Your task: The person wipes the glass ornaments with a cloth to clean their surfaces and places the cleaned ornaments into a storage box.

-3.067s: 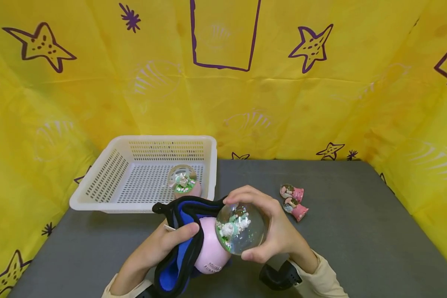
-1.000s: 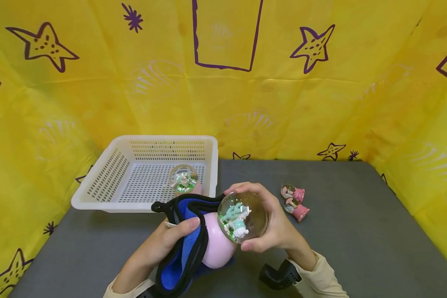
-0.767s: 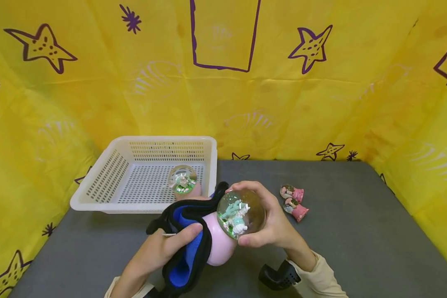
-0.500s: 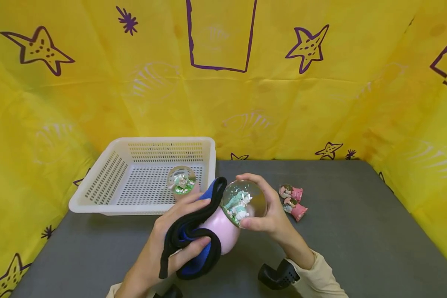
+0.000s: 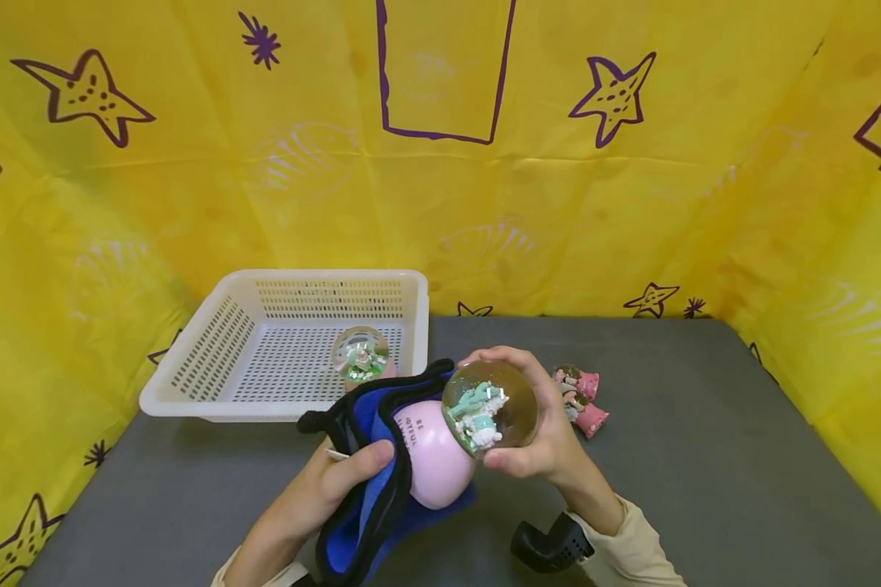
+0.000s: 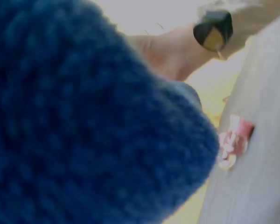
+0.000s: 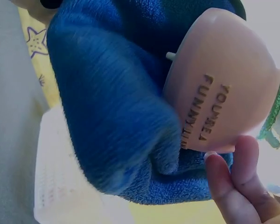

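Note:
In the head view, a snow globe (image 5: 440,461) with a pink lettered base is held tilted above the table. My right hand (image 5: 546,420) grips its clear ball, thumb below and fingers over the far side. My left hand (image 5: 330,485) holds a blue cloth (image 5: 367,505) with black edging, thumb on top, folded about the base's bottom end. The left fingers are hidden behind the cloth. In the right wrist view, raised letters show on the pink base (image 7: 224,84), and the cloth (image 7: 112,107) lies beside it. The cloth (image 6: 107,130) blocks most of the left wrist view.
A white plastic basket (image 5: 264,408) stands at the left back, with another snow globe (image 5: 363,359) inside near its right wall. Two small pink figurines with round tops (image 5: 587,416) lie on the grey table (image 5: 705,456), right of my right hand. A yellow patterned cloth (image 5: 426,204) hangs behind.
The snow globe has turned, so different lettering faces up, and risen a little. Half a second ago my left fingers wrapped over the cloth and base; now the cloth is spread with only the thumb on top.

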{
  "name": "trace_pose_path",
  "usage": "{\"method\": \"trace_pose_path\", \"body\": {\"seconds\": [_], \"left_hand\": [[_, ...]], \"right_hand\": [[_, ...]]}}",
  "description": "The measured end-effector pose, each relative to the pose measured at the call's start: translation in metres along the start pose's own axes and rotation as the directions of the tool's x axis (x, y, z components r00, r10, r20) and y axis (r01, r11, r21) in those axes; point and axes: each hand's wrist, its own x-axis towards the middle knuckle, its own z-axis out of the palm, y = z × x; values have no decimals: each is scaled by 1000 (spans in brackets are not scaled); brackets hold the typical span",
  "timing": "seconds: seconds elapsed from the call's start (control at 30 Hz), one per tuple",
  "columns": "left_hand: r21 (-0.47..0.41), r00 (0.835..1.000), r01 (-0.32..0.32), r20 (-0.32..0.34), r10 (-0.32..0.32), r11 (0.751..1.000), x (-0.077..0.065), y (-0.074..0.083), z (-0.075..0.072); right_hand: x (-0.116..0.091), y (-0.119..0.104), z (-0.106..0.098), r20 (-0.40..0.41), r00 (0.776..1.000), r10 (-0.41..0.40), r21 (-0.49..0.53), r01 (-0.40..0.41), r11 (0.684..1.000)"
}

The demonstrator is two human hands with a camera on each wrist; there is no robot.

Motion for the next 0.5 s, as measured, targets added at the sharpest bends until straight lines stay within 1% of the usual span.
{"method": "trace_pose_path", "body": {"seconds": [0.03,0.07,0.1,0.17,0.23,0.27,0.3,0.33,0.4,0.43,0.5], "left_hand": [[-30,1000,-7,17,8,1000,1,-1,0],[-34,1000,-14,28,15,999,1,-2,0],[-14,999,-18,27,19,1000,1,-3,0],[96,999,-41,-18,43,995,2,-4,3],[210,993,-67,-77,85,975,4,-3,6],[251,988,-90,-103,119,964,5,-2,8],[286,978,-128,-125,169,950,7,-2,9],[320,964,-165,-146,221,933,8,-1,10],[378,934,-234,-167,315,896,10,-1,13],[415,917,-259,-177,356,872,11,-1,13],[495,888,-270,-203,412,826,13,-2,14]], "right_hand": [[0,0,0,0,1000,1,6,-1,1000],[0,-1,-1,-2,1000,4,3,-4,1000],[-1,-1,-1,-4,1000,12,-3,-12,1000],[-2,-1,-1,-11,999,37,-35,-38,999],[-3,-2,-1,-31,995,99,-54,-100,993],[-4,-3,0,-48,989,139,-55,-141,988],[-4,-4,0,-68,981,180,-52,-184,982],[-5,-5,1,-91,971,221,-47,-226,973],[-4,-8,3,-136,943,305,-16,-310,951],[-3,-9,3,-154,929,336,0,-340,940],[-1,-10,4,-174,908,381,14,-385,923]]}}
